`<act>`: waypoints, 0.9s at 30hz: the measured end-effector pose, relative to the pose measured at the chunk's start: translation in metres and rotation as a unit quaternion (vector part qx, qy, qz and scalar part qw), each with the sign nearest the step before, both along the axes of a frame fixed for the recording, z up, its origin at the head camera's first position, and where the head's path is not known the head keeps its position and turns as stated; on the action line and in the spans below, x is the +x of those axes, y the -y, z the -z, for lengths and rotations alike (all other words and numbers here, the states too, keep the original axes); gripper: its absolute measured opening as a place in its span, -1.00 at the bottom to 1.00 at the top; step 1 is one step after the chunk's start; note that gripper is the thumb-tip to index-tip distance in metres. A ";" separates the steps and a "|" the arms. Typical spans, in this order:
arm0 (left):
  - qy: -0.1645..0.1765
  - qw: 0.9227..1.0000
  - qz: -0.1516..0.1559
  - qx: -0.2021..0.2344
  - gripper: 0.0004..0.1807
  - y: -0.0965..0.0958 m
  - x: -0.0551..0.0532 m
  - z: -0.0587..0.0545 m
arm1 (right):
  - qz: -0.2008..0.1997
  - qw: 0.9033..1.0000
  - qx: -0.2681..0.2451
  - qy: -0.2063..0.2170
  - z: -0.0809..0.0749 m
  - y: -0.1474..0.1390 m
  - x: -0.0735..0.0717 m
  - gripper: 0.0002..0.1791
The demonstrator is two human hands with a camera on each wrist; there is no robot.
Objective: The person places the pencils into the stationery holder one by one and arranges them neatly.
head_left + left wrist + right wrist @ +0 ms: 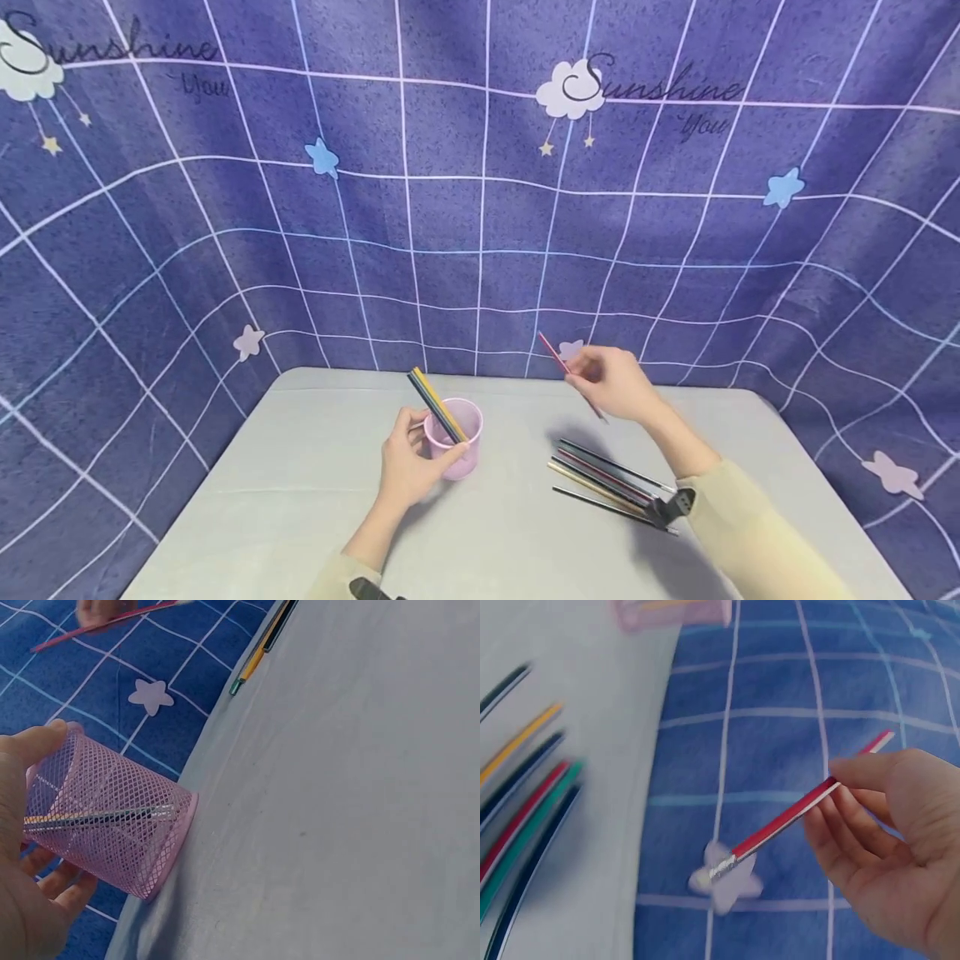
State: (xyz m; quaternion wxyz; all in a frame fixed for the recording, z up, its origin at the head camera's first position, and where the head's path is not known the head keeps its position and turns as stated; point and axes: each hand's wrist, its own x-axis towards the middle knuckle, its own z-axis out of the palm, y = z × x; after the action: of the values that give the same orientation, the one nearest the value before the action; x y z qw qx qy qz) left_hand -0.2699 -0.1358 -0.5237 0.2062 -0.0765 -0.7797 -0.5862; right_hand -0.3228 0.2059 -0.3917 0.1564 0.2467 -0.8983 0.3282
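In the head view my left hand [412,462] grips a pink mesh pencil cup [463,467], thumb at its rim and fingers round the far side. A few pencils, yellow [431,392] and dark, lean to the left inside it. The left wrist view shows the cup's mesh wall [120,817] with pencils visible through it. Raised above the table at the right, my right hand [611,383] pinches a red pencil [553,352] between thumb and fingertips. A silver band and pale tip [718,871] mark one end of that pencil in the right wrist view.
Several loose pencils, dark, red and gold [592,483], lie side by side on the grey-white tabletop [300,500] under my right forearm. In the right wrist view a green pencil [532,832] shows among them. A blue gridded curtain [450,275] hangs behind the table.
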 end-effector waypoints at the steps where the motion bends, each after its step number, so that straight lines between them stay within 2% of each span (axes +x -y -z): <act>1: 0.000 1.000 0.000 0.001 -0.25 0.000 -0.001 0.000 | -0.001 1.000 -0.016 -0.002 -0.003 0.008 -0.001 -0.92; 4: 0.002 1.000 -0.006 0.003 -0.26 0.001 0.000 -0.001 | -0.017 0.997 -0.074 0.011 -0.012 0.034 -0.001 -0.91; 7: 0.003 1.000 -0.013 0.005 -0.27 0.003 0.002 -0.002 | -0.042 0.990 -0.133 0.029 -0.019 0.059 0.000 -0.89; 10: -0.005 1.000 -0.008 0.003 -0.27 0.000 0.003 -0.005 | -0.061 0.985 -0.161 0.027 -0.025 0.078 0.001 -0.88; 13: -0.008 1.000 0.002 0.002 -0.28 -0.002 0.001 -0.006 | -0.075 0.984 -0.159 0.019 -0.030 0.093 0.002 -0.89; 18: -0.016 1.000 -0.001 0.001 -0.27 0.002 -0.001 -0.007 | -0.094 0.985 -0.141 0.019 -0.030 0.120 -0.001 -0.91; 22: -0.019 1.000 0.002 -0.003 -0.25 0.002 0.000 -0.006 | -0.098 0.987 -0.127 0.016 -0.018 0.135 -0.002 -0.92; 27: -0.014 1.000 0.001 0.000 -0.24 0.000 -0.001 -0.004 | -0.102 0.991 -0.088 0.022 0.005 0.149 -0.009 -0.93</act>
State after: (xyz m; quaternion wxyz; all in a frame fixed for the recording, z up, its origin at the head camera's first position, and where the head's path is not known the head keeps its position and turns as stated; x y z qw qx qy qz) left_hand -0.2713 -0.1355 -0.5197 0.2165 -0.0857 -0.7767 -0.5853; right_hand -0.3315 0.0568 -0.3962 0.1236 0.3153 -0.8390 0.4259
